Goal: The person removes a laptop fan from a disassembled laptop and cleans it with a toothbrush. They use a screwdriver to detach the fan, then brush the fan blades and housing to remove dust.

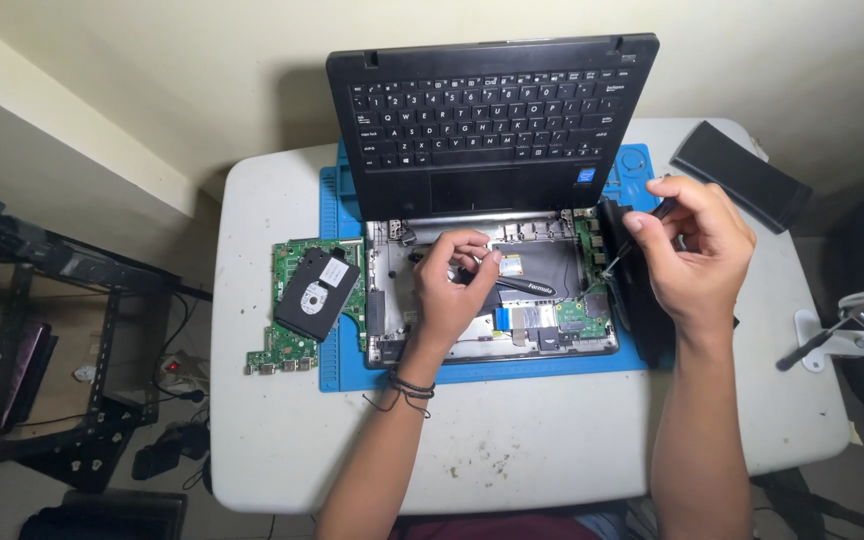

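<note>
White rectangular label (333, 270) on black drive (316, 293), left of laptop.

both forearms reach forward, left hand (449, 283) curled down, right hand (697, 250) pinched shut.

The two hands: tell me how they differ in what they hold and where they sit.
The left hand rests inside the opened laptop base, fingers curled down on its parts; the right hand hovers above the base's right edge. The right hand pinches a thin screwdriver angled down toward the green board; whether the left hand holds anything cannot be told. The left wrist wears dark bands; the right wrist is bare. Both work over the blue mat.
</note>
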